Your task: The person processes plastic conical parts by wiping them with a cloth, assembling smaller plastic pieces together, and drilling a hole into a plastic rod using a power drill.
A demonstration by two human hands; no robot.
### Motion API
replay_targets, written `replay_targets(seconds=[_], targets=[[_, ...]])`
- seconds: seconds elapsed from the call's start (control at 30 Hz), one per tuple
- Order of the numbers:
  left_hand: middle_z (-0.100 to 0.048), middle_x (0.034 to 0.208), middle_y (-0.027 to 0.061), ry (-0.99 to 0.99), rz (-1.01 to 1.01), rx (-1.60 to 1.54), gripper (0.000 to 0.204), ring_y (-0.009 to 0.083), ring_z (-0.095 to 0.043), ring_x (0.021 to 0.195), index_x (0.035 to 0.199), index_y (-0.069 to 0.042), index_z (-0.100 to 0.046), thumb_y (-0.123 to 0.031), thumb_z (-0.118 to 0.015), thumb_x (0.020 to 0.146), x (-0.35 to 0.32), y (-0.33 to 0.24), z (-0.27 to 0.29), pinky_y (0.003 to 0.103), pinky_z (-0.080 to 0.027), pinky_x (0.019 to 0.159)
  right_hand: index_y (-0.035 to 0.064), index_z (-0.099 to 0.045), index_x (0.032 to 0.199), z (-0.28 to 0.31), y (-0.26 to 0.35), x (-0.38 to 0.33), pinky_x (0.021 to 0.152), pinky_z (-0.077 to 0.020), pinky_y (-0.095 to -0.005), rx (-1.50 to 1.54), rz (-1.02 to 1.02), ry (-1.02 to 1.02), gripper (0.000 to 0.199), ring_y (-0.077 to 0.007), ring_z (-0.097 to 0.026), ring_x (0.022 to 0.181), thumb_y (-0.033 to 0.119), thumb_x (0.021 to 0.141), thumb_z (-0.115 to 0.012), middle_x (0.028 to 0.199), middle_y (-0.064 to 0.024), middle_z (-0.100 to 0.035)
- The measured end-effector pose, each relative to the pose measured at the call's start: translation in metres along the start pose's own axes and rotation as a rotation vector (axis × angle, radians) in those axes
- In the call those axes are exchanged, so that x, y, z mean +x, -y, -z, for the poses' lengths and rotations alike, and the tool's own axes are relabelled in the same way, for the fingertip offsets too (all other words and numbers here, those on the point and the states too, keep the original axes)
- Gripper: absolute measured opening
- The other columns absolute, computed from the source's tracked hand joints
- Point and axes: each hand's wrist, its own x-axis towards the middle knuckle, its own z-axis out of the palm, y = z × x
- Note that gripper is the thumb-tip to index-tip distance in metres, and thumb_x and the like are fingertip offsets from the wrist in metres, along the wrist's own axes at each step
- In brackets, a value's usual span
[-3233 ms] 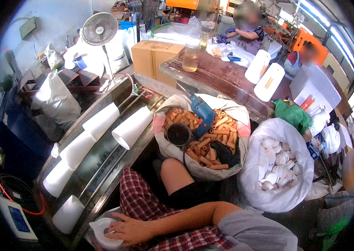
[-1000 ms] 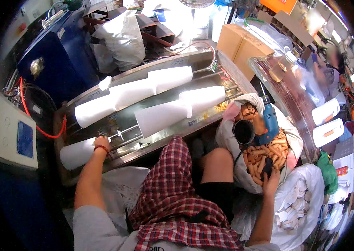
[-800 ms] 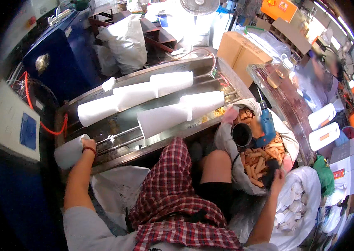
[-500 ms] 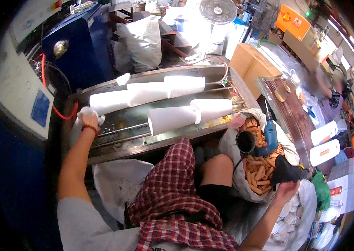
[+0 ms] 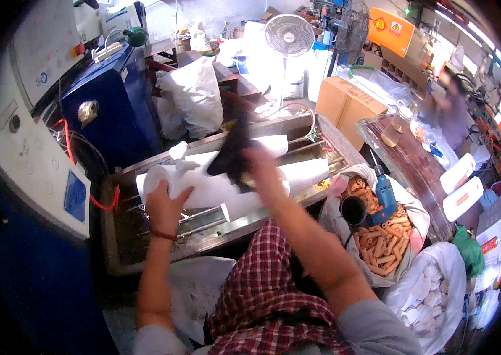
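Observation:
My left hand (image 5: 164, 207) grips the left end of a white tapered tube (image 5: 203, 187), with the thumb spread along its side. This tube lies in the near row, against another white tube (image 5: 306, 173) to its right. Smeared by motion, my right hand (image 5: 262, 168) holds a black cloth-like piece (image 5: 231, 148) over the tubes. Behind it, a far row of white tubes (image 5: 271, 144) is partly covered by the cloth and hand. Metal rods (image 5: 200, 220) run through the long metal trough (image 5: 114, 251) beneath.
At the right, a sack of orange-brown tubes (image 5: 389, 245) holds a blue power drill (image 5: 385, 195) and a black cup (image 5: 354, 210). Beside it stands a bag of white pieces (image 5: 428, 302). A control box (image 5: 55, 177) borders the left; a person (image 5: 448, 112) is far right.
My right hand has swung left from the sacks to the trough, carrying the black cloth. My left hand has moved right, and the near row now reaches further left. The view has shifted.

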Motion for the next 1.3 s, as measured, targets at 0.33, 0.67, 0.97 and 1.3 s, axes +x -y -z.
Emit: replay_targets(seconds=[0.33,0.67,0.97,1.3], targets=[[-0.064,0.094,0.0067,-0.145,0.361,-1.025,0.033,0.0149,-0.060,0.081,0.102,0.000,-0.058,-0.018,-0.073,0.079,-0.036,0.032,-0.013,0.029,-0.049,0.071,0.0006,-0.050,0.112,-0.080,-0.063,-0.009,0.102,-0.0331,-0.0446,-0.812,0.897,0.290,0.036,-0.0350,-0.041,0.124,0.012,0.080,-0.063,0.125,-0.0182,-0.048],[-0.060,0.104,0.0079,-0.017,0.348,-0.999,0.040,0.0168,-0.056,0.093,0.112,0.001,-0.052,-0.015,-0.070,0.080,-0.067,0.028,-0.008,0.032,-0.046,0.080,0.0097,-0.060,0.108,-0.058,-0.049,0.021,0.099,-0.0311,-0.0515,-1.253,0.821,0.392,0.029,-0.0298,-0.046,0.119,0.028,0.087,-0.052,0.124,-0.0086,-0.054],[-0.056,0.076,0.0170,-0.178,-0.552,-0.335,0.053,0.0367,-0.054,0.074,0.088,0.003,-0.056,-0.034,-0.083,0.060,-0.083,0.009,-0.011,0.047,-0.043,0.073,0.0040,-0.057,0.117,-0.092,-0.030,0.039,0.101,-0.0345,-0.0371,-0.660,0.252,1.260,0.040,-0.0312,-0.050,0.114,0.028,0.098,-0.032,0.121,-0.0146,-0.056],[-0.054,0.114,0.0144,-0.267,0.327,-0.811,0.043,0.0225,-0.055,0.095,0.114,0.002,-0.048,-0.028,-0.062,0.087,-0.087,0.057,-0.071,0.035,-0.045,0.083,0.0134,-0.060,0.108,-0.031,-0.049,0.003,0.098,-0.0291,-0.0585,-1.263,0.785,0.304,0.030,-0.0286,-0.047,0.117,0.024,0.082,-0.055,0.119,-0.0074,-0.056]])
